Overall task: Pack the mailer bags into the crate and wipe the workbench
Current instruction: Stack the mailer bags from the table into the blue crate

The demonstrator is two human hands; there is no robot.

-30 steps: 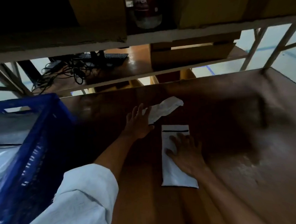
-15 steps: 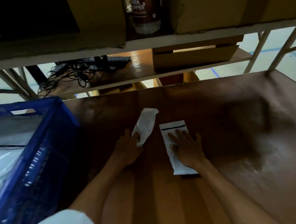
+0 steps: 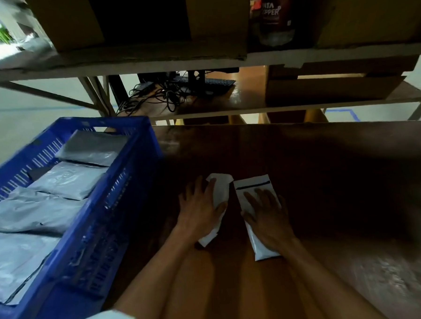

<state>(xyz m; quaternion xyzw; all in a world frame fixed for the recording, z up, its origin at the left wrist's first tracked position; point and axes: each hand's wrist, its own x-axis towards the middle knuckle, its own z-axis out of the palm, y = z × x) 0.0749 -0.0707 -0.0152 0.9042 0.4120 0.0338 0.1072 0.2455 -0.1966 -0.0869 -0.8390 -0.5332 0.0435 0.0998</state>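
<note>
Pressing flat on the workbench (image 3: 327, 177) at frame centre.
Pinning a white cloth (image 3: 224, 185) under the left hand (image 3: 200, 208), fingers straight, not gripping; just right of it, pinning a white mailer bag (image 3: 260, 251) under the right hand (image 3: 268, 217), likewise uncurled. At left, grey mailer bags (image 3: 66, 179) inside the blue crate (image 3: 124, 212).

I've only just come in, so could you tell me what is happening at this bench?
A person is working bare-handed at the brown workbench. The left hand presses on a white cloth, and the right hand lies flat on a white mailer bag beside it. Several grey mailer bags lie in the blue crate on the left.
</note>
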